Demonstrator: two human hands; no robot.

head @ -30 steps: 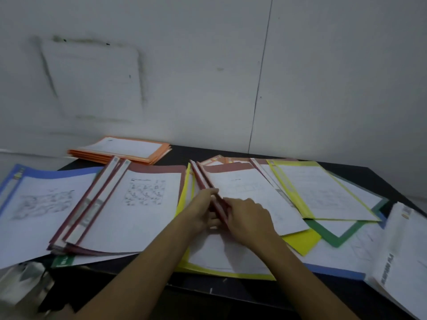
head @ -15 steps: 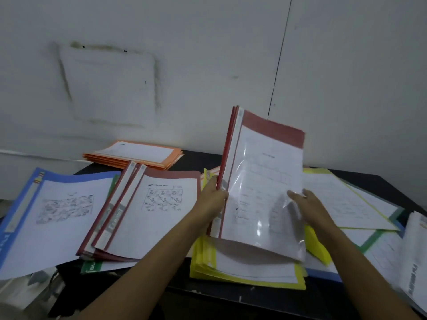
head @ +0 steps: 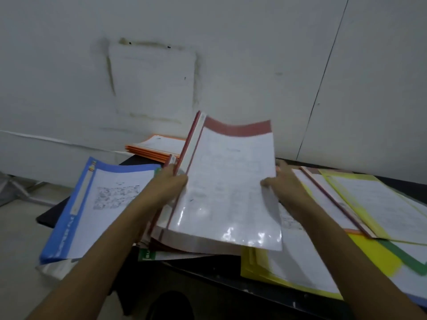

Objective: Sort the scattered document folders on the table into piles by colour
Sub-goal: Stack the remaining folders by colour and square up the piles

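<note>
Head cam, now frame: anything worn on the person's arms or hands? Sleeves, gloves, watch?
Nothing worn that shows. The left hand and right hand are gloveless, with no ring visible, though blur could hide a thin one. The left forearm and right forearm are bare to the frame's bottom edge: no sleeves, watch or wristband.

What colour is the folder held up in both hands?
A red-brown folder with clear front; head view.

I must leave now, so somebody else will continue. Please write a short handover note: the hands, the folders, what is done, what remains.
Left hand and right hand both grip the red folder, tilted above the red pile.
Done: orange pile at the back.
To do: set this folder down; sort the blue folder, yellow folders and the mixed heap on the right.
</note>
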